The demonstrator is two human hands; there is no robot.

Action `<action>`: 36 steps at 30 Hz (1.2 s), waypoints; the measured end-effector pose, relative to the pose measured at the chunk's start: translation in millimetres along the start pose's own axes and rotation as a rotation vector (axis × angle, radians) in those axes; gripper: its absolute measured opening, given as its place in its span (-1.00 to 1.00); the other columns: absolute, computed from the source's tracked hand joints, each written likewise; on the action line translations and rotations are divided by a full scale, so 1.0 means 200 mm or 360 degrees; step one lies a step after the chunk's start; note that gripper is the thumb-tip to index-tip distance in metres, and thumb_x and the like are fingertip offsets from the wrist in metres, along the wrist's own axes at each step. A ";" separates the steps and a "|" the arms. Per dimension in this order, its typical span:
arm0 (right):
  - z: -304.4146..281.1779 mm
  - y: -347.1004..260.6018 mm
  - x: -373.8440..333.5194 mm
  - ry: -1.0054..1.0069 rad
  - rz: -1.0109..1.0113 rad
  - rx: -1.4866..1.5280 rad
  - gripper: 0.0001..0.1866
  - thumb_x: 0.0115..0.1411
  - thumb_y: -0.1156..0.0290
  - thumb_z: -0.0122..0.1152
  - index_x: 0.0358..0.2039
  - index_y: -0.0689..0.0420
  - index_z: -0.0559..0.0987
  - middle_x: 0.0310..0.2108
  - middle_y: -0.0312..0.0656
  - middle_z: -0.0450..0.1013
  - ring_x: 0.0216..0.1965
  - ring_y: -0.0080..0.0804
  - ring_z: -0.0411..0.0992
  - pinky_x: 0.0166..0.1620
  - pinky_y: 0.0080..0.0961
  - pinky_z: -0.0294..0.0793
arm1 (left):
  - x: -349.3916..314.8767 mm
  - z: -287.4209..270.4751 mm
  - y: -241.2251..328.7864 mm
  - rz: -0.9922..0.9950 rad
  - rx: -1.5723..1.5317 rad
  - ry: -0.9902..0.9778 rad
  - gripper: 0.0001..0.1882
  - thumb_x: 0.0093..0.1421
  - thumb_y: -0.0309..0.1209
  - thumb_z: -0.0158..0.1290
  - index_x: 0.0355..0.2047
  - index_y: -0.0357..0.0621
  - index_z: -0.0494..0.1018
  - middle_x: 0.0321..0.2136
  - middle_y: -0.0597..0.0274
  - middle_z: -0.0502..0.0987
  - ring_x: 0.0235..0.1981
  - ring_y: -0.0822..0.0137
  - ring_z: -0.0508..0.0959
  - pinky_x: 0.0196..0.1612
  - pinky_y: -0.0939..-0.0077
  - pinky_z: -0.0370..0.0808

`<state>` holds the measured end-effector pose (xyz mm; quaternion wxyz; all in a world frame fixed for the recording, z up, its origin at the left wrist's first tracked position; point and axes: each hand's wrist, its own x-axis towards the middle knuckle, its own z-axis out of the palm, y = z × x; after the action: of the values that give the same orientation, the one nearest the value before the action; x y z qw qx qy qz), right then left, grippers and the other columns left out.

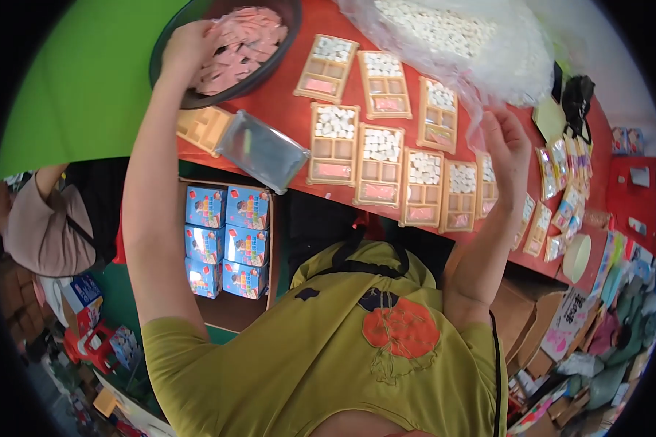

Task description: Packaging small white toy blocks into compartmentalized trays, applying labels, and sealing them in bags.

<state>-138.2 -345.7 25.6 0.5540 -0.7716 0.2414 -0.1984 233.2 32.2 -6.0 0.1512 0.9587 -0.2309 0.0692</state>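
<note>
My left hand (186, 49) reaches into a black basin (278, 67) of flat pink packets (249, 36). Its fingers are bent together among the packets, and what they grip is hidden. On the right, my right hand (504, 135) is raised beside the hanging edge of a clear plastic bag (470, 95). Thumb and fingers come together there; whatever they hold is too small to make out. Between the hands lie several tan compartment trays (380, 166) with white pieces (382, 144) in one end. Many also hold a pink packet (377, 191).
White pieces (444, 25) fill the big bag at the back. A dark clear-topped case (264, 149) overlaps an empty tan tray (200, 130) near the basin. Blue boxes (246, 244) fill a carton below the table edge. Small packs (567, 207) lie at right, by a pale bowl (577, 258).
</note>
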 end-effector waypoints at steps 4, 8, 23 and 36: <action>-0.18 -0.01 0.00 0.0215 -0.0022 -0.0012 -0.79 0.33 0.34 0.17 -0.10 0.16 0.59 -0.40 -0.50 0.46 -0.56 -0.87 0.16 -0.50 -0.85 0.09 | -0.07 -0.07 -0.01 -0.0164 0.0170 -0.0064 -0.59 0.19 0.00 0.06 -0.11 0.04 0.58 -0.22 0.05 0.63 -0.13 0.00 0.60 -0.11 0.21 0.53; -0.40 -0.04 -0.05 0.0435 -0.0057 -0.0005 -0.77 0.32 0.34 0.17 -0.09 0.19 0.58 -0.38 -0.44 0.49 -0.59 -0.85 0.14 -0.53 -0.84 0.06 | -0.06 -0.04 -0.07 -0.0042 0.0035 -0.0080 -0.68 0.19 -0.19 0.13 -0.19 -0.16 0.55 -0.38 0.06 0.62 -0.33 0.22 0.62 -0.23 0.39 0.50; -0.25 0.20 -0.15 0.0002 0.0238 -0.0148 -0.85 0.33 0.42 0.11 -0.18 0.20 0.56 -0.39 -0.46 0.42 -0.36 -0.76 0.31 -0.33 -0.77 0.31 | 0.30 -0.11 0.34 0.0166 0.0000 0.0221 -0.63 0.18 -0.11 0.10 -0.46 -0.20 0.56 -0.45 -0.06 0.58 -0.35 -0.10 0.58 -0.26 0.09 0.49; -0.39 0.22 -0.11 0.0100 0.0466 -0.0102 -0.86 0.33 0.49 0.08 -0.17 0.26 0.54 -0.36 -0.35 0.46 -0.30 -0.66 0.36 -0.18 -0.68 0.37 | 1.10 0.59 0.49 -0.0076 0.0550 -0.0338 0.09 -0.12 0.11 0.31 0.30 -0.28 0.17 0.11 -0.23 0.43 0.17 0.00 0.43 -0.03 0.21 0.55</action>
<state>-208.1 -404.7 6.3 0.5444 -0.7389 0.3747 -0.1316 388.7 -181.7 -47.6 -0.0390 0.9775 -0.2075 0.0027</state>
